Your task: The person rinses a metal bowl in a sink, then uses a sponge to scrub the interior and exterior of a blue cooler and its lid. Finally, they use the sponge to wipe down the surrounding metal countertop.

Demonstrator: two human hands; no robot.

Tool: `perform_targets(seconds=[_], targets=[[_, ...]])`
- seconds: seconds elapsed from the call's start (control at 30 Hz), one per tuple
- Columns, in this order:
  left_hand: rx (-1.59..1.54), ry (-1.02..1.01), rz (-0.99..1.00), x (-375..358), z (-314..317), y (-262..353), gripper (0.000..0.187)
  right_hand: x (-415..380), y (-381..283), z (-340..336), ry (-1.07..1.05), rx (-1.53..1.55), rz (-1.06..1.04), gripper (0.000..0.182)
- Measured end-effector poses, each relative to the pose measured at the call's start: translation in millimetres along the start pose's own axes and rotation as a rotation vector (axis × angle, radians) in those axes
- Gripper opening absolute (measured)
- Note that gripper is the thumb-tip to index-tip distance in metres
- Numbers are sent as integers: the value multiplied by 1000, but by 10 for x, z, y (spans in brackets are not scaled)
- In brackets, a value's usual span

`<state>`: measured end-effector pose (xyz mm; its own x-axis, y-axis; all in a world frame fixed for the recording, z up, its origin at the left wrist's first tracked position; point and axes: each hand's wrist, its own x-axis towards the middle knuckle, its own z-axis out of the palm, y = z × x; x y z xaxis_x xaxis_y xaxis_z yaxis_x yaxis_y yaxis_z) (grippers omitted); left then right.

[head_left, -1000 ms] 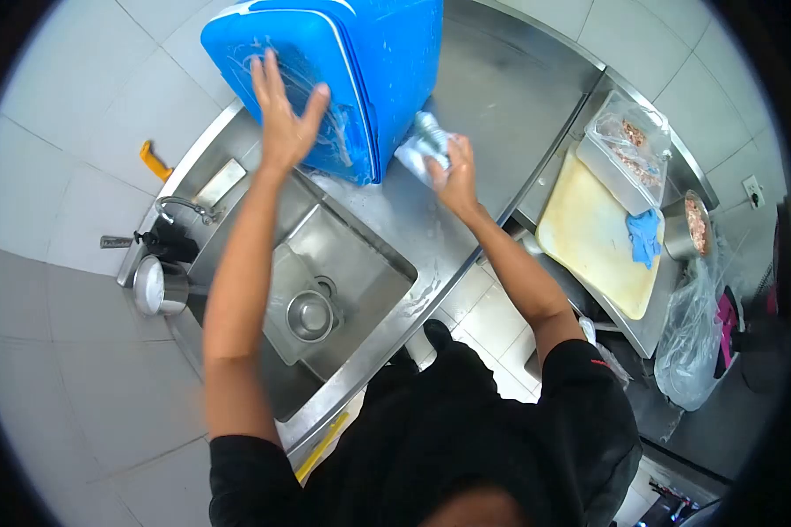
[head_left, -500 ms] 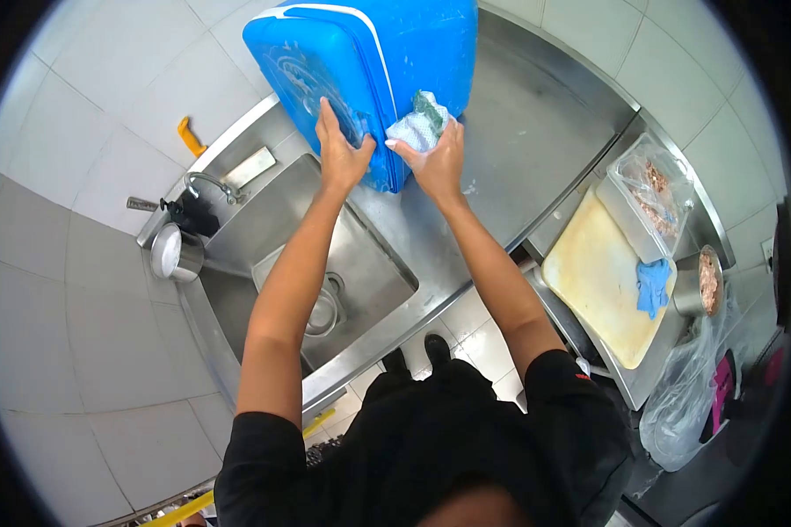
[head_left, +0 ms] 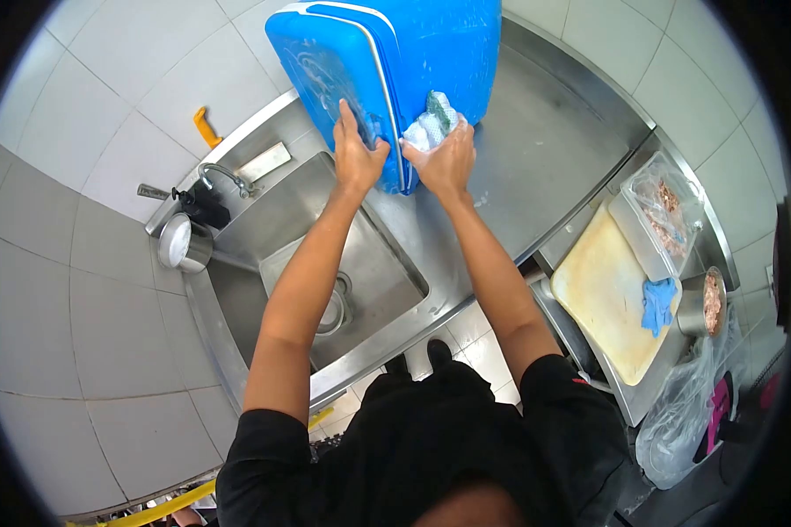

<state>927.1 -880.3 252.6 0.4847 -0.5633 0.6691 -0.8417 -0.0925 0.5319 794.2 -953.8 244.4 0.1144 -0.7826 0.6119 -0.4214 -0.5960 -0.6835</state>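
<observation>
A blue cooler box with a white handle leans on the steel counter, with whitish soapy smears on its lid. My left hand lies against the lid with its fingers stretched out and thumb apart. Bunched in my right hand is a white-and-green scrubbing cloth, pressed to the cooler's side close to the lid seam. Part of the cloth is hidden by my fingers.
Below my left arm is a steel sink with a tap. A metal pot stands at its left corner. To the right are a cutting board, a blue glove, a clear food container and a steel pot.
The whole view has shifted, so the surroundings appear farther right. Against the cooler, my right hand and the cloth have slid slightly toward the lid seam. My left hand stays on the lid.
</observation>
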Motion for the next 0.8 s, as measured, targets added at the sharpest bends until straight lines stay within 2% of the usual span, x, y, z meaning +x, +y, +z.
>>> perform_targets(seconds=[0.17, 0.23, 0.3, 0.37, 0.43, 0.47, 0.5, 0.53, 0.57, 0.6, 0.63, 0.67, 0.7, 0.73, 0.77, 0.8], targets=[[-56, -115, -145, -95, -464, -328, 80, -24, 76, 195, -28, 66, -10, 94], [-331, -149, -153, -150, -736, -524, 72, 12, 136, 268, 10, 110, -115, 93], [-283, -128, -237, -149, -1063, -787, 71, 1, 136, 252, -13, 139, -144, 90], [-232, -88, -333, -158, -1326, -938, 70, -42, 133, 203, 9, 222, -168, 81], [-538, -41, -264, -7, -1640, -956, 71, -195, 86, 79, -81, 333, -101, 71], [-570, -46, -196, 101, -1754, -1005, 72, -362, 194, 134, -76, 344, -72, 66], [-523, -50, -271, 197, -1935, -815, 71, -573, 259, 207, -80, 355, -45, 61], [-517, -26, -251, 307, -2021, -841, 71, -769, 110, 149, -165, 457, 84, 57], [-379, -33, -307, 400, -2129, -865, 75, -964, -61, 101, -265, 552, 216, 52], [-334, -19, -354, 482, -2181, -907, 84, -1190, -110, 180, -419, 617, 226, 50], [-284, 14, -310, 521, -2153, -1116, 88, -1385, -156, 288, -571, 673, 236, 48], [-232, 49, -267, 563, -2126, -1328, 92, -1567, -301, 364, -692, 652, 222, 47], [-91, 116, -230, 540, -2203, -1178, 91, -1733, -490, 456, -801, 622, 205, 47], [-136, 170, -201, 479, -2296, -1091, 93, -1827, -681, 550, -927, 431, 88, 49], [-187, 221, -166, 372, -2388, -1052, 96, -1950, -848, 721, -978, 528, 1, 51], [-70, 294, -104, 224, -2505, -1067, 92, -2008, -1101, 865, -1029, 648, -46, 54]])
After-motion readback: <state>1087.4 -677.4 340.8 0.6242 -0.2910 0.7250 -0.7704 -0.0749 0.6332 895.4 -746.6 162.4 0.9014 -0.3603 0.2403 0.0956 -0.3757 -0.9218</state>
